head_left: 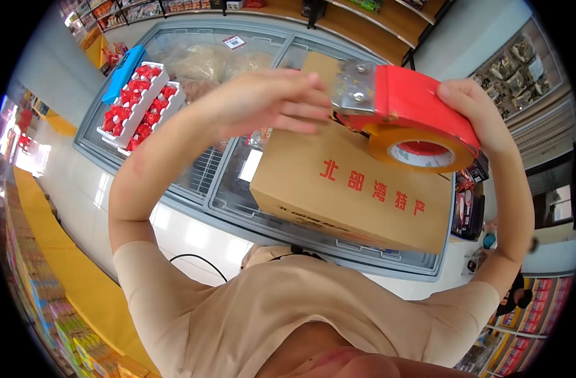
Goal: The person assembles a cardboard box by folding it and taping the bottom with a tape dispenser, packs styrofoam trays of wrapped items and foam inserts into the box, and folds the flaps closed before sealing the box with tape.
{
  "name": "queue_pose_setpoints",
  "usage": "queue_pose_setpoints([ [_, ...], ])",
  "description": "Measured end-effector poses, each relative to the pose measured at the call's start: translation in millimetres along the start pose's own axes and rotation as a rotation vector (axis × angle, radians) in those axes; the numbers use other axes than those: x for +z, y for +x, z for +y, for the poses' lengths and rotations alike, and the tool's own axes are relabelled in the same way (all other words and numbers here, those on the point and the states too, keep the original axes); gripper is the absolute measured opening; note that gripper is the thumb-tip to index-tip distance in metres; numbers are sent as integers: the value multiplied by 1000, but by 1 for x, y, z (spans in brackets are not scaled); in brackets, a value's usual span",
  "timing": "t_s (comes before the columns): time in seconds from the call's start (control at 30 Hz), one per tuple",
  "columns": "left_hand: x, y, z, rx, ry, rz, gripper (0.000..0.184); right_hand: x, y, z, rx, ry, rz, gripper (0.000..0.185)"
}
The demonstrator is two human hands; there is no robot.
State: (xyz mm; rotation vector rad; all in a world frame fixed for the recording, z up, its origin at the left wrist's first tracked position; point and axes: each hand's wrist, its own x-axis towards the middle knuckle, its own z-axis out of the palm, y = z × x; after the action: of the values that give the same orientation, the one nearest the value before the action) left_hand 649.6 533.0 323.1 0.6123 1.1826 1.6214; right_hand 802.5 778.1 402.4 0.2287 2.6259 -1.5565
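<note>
One glass-topped freezer (220, 186) spans below the left grip (269, 104) and the right grip (480, 113); on it, under the right grip, lies a cardboard box (363, 195); left of the left grip, two white trays (144, 112); the right grip holds a red tape dispenser (420, 101); the left grip is wide, fingers extended, beside its metal end (357, 88).

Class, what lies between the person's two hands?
The head view shows a red tape dispenser, its metal end near the left hand, the right hand gripping its back.
</note>
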Motion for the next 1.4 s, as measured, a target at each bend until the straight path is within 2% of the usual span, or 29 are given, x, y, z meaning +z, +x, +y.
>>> queue_pose_setpoints([
  [0.03,5,3,-1,3,-6,2,33,-1,-2,3,3,27,-3,34],
  [0.1,14,8,-4,-65,-149,-172,35,3,-7,4,-2,65,21,34],
  [0.17,16,13,-6,-67,-190,-160,30,8,-11,-1,-11,47,98,34],
  [0.3,16,22,-6,-21,-112,-63,27,7,-6,-5,40,-21,107,35],
  [0.4,9,19,-2,23,123,131,26,4,-1,-3,37,-8,27,38],
  [0.47,-15,11,15,92,196,199,25,4,0,0,49,80,62,40],
  [0.5,-32,6,18,211,179,223,25,1,0,0,49,81,64,40],
  [0.53,-62,-1,24,174,198,196,30,-3,0,0,45,63,28,40],
  [0.6,-108,-15,26,196,191,388,26,-6,4,-5,35,42,-21,41],
  [0.63,-138,-19,20,197,191,399,26,-6,4,-9,101,-28,-4,41],
  [0.7,-188,-21,-2,222,178,611,26,-5,11,-14,168,-92,8,42],
  [0.77,-163,-8,-26,159,442,863,32,-6,24,-19,253,-192,-153,43],
  [0.83,-173,3,-47,106,419,846,37,-1,29,-21,258,-215,-135,43],
  [0.9,-166,12,-66,52,924,876,42,2,30,-21,264,-225,-105,43],
  [0.97,-173,24,-105,249,1177,843,44,2,30,-22,281,-227,-115,42],
  [1.03,-142,28,-127,-21,1357,768,42,8,28,-23,264,-226,-73,40],
  [1.1,-129,42,-174,200,1614,682,39,13,26,-22,247,-223,-34,39],
  [1.17,-87,41,-171,177,1603,519,34,15,25,-20,225,-216,-3,40],
  [1.2,-96,50,-188,180,1604,511,34,15,23,-19,229,-213,3,40],
  [1.23,-115,66,-220,315,1243,524,32,15,22,-18,209,-233,13,39],
  [1.3,-120,74,-227,427,883,505,29,17,20,-16,195,-242,37,39],
  [1.37,-103,62,-201,15,1630,400,27,23,19,-16,158,-147,94,38],
  [1.4,-122,68,-209,-13,1696,387,27,20,19,-19,198,-141,7,37],
])
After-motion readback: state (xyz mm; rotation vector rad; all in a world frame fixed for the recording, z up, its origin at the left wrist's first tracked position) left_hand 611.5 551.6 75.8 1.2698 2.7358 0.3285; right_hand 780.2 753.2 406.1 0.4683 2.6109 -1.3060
